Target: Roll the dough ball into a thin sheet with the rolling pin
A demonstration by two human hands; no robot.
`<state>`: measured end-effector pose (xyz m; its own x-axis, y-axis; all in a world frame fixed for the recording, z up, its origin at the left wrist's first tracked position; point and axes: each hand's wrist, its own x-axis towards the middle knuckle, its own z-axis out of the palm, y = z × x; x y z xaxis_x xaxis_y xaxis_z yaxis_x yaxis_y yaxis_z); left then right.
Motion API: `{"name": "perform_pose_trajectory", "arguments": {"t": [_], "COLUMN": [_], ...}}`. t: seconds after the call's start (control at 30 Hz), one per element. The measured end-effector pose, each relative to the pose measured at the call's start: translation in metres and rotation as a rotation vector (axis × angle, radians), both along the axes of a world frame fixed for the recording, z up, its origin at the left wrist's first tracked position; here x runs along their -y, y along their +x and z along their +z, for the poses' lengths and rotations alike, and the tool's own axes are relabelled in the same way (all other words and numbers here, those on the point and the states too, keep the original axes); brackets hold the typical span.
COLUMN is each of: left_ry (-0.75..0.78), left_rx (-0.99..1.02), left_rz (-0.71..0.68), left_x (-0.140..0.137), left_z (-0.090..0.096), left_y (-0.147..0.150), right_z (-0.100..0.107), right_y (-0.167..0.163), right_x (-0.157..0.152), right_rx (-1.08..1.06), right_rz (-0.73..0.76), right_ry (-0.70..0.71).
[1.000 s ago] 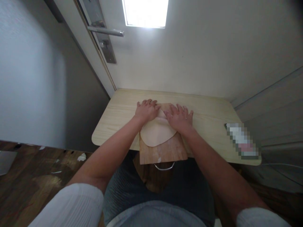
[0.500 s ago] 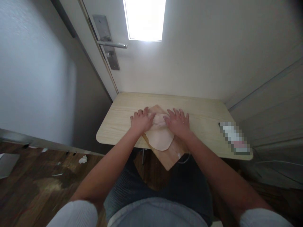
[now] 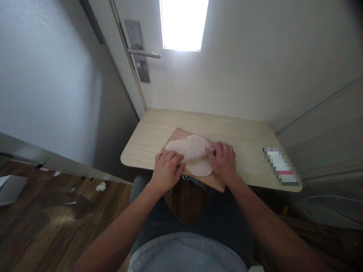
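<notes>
A pale, flat sheet of dough [image 3: 195, 145] lies across a wooden board [image 3: 217, 183], its near edge rounded. A ridge runs across the sheet between my hands, where the dough seems to lie over a thin rolling pin [image 3: 212, 150] that is mostly hidden. At the ridge's left end, my left hand [image 3: 168, 168] has its fingers curled and thumb pressed in. My right hand [image 3: 224, 158] closes round the other end, where a short bit of the pin shows. Both hands rest low over the board.
The board sits on a light wood table [image 3: 241, 130], its near corner overhanging the front edge. A blurred-out flat object [image 3: 280, 166] lies at the table's right. Behind stands a door with a metal handle [image 3: 146, 53]. Crumpled paper [image 3: 101, 186] is on the floor at left.
The board has turned, its near corner swinging right. Both hands have come closer to me, the left most, and their spread fingers have curled in. The dough now spreads beyond the ridge.
</notes>
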<state>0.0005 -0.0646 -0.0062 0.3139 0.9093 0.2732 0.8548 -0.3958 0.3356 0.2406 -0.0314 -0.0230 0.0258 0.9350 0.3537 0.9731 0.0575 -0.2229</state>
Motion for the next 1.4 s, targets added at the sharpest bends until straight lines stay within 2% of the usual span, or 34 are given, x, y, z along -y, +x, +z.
{"name": "perform_pose_trajectory", "arguments": {"t": [0.17, 0.27, 0.4, 0.53, 0.63, 0.8, 1.0, 1.27, 1.4], "left_ry": [-0.007, -0.025, 0.048, 0.041, 0.010, -0.050, -0.111, -0.105, -0.102], "left_rx": [0.004, 0.033, 0.074, -0.045, -0.120, -0.168, -0.202, -0.228, -0.230], "left_rz": [-0.046, -0.052, 0.058, 0.195, 0.238, 0.233, 0.165, 0.172, 0.170], "left_x": [-0.013, -0.017, -0.017, -0.025, -0.038, -0.067, -0.095, -0.130, -0.141], "left_z": [0.003, 0.002, 0.001, -0.003, -0.008, -0.011, -0.008, -0.007, -0.006], "left_y": [-0.030, -0.037, -0.018, 0.008, 0.013, 0.007, 0.003, 0.000, 0.000], "right_z": [0.005, 0.005, 0.001, -0.002, -0.002, -0.003, 0.000, 0.000, 0.001], "right_y": [-0.008, -0.014, -0.021, -0.025, -0.028, -0.033, -0.037, -0.036, -0.036], "right_x": [0.000, -0.001, -0.001, 0.001, -0.001, -0.023, -0.051, -0.086, -0.096], "right_rx": [0.043, 0.057, 0.054, 0.097, 0.148, 0.165, 0.154, 0.156, 0.155], "right_rz": [0.014, 0.024, 0.024, 0.020, 0.045, 0.036, 0.017, 0.033, 0.036], "right_ry": [-0.029, -0.020, -0.002, -0.028, -0.041, -0.070, -0.139, -0.228, -0.228]}}
